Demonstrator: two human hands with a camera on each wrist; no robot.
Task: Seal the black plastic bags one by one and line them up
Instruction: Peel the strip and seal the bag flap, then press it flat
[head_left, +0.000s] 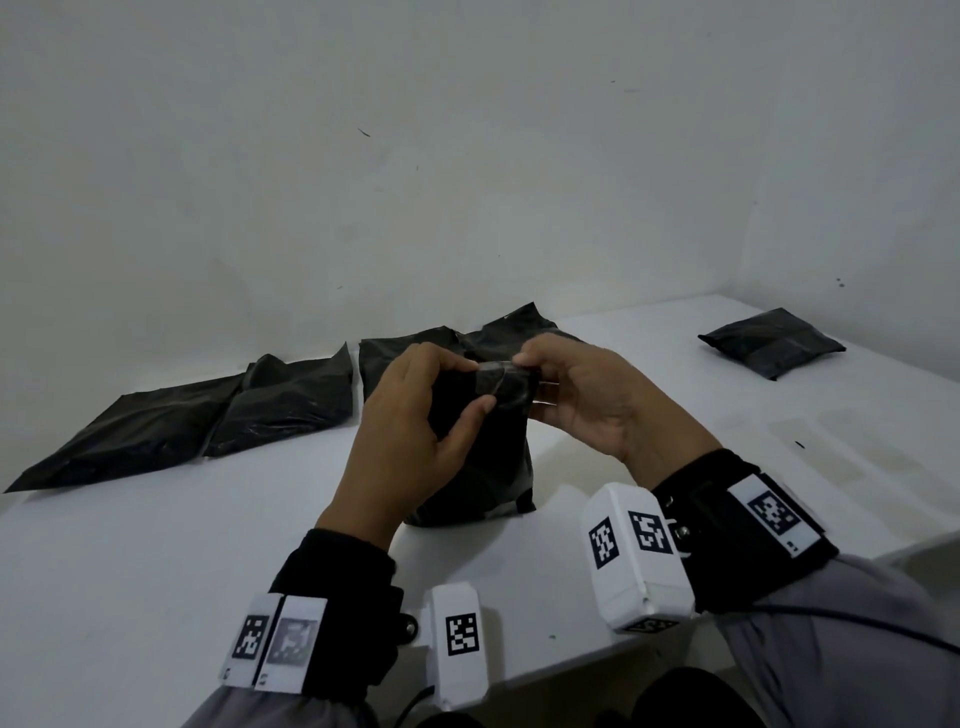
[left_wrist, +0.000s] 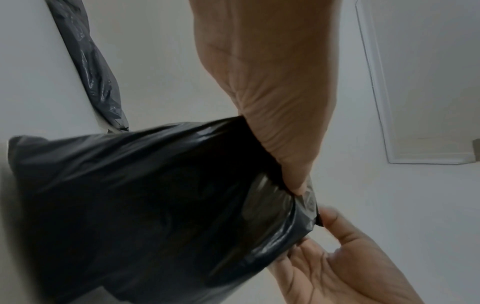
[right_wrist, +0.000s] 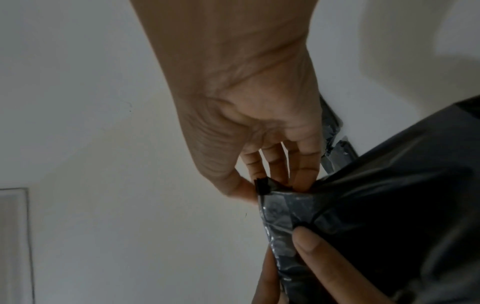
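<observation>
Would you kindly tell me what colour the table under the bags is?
White; the table shows best in the head view, beneath the black plastic bags.

The white surface (head_left: 156, 545) carries an upright black bag (head_left: 483, 467) at its middle; a row of flat bags (head_left: 208, 410) lies left of and behind it, a lone bag (head_left: 771, 343) far right.

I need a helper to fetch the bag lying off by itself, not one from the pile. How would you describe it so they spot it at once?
Start at the white table and look to its far right corner by the wall. A single black bag lies flat there. Unlike the bags overlapping on the far left and the one held between the hands, nothing touches it.
</observation>
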